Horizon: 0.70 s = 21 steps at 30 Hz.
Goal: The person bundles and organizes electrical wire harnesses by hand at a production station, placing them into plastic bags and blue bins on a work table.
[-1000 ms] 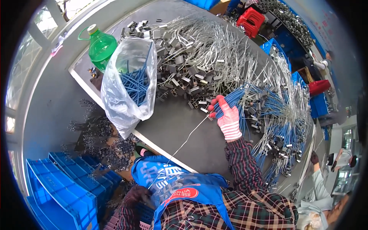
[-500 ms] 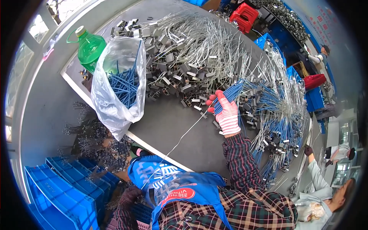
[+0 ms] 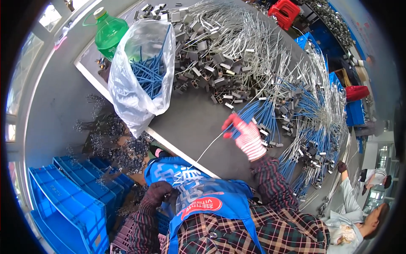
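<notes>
My right hand [image 3: 247, 137], in a red-and-white striped glove with red fingertips, is closed around the ends of a bundle of blue tubes [image 3: 249, 111] over the dark table. A thin pale wire [image 3: 209, 147] runs from beside its fingers down to the table edge. Near my lap, my left hand [image 3: 160, 193] is curled in a dark glove in front of the blue apron [image 3: 190, 180]; what its fingers hold, if anything, is hidden. A clear plastic bag [image 3: 129, 101] full of short blue tubes [image 3: 149, 77] stands at the table's left corner.
Small grey-and-white metal blocks [image 3: 218, 70] with silvery wires are heaped across the table [image 3: 186, 122]. Behind the bag stands a green bottle [image 3: 111, 34]. Blue crates [image 3: 69, 211] sit at lower left; a red stool [image 3: 284, 13] is at the back. A co-worker [image 3: 349, 220] is at right.
My left hand has risen from low at the left to in front of the apron. The right hand still grips the blue tubes, its wrist a little lower. The view has shifted slightly.
</notes>
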### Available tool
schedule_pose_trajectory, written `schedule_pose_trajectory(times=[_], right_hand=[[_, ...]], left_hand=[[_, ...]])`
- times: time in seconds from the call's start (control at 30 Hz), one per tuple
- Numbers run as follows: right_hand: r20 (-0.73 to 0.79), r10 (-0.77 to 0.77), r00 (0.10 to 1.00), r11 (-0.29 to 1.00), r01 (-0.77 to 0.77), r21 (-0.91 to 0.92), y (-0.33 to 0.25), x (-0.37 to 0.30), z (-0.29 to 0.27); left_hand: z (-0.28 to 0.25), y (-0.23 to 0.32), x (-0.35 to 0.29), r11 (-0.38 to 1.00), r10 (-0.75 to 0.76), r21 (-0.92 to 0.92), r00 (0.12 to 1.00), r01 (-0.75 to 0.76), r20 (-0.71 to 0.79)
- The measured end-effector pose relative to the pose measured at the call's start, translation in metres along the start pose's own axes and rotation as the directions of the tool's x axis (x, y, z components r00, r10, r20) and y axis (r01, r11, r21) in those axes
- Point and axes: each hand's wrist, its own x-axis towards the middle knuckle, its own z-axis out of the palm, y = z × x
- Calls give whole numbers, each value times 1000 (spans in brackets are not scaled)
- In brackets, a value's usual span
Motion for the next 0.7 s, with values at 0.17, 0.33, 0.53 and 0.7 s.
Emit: schedule_pose_trajectory(times=[0.17,0.33,0.53,0.7], right_hand=[[-115,-93,989,995,89,-36,-18,9,-13],[-97,96,991,988,-106,-109,29,-14,5],[-56,331,942,901,-333,-279,37,-31,12],[-196,296,935,711,-353,-608,7,-31,-27]], left_hand=[[28,33,2,998,27,66,996,-21,-90],[80,66,37,946,234,219,971,-238,44],[145,66,98,636,736,441,670,-633,-98],[154,81,109,244,651,805,707,-540,277]])
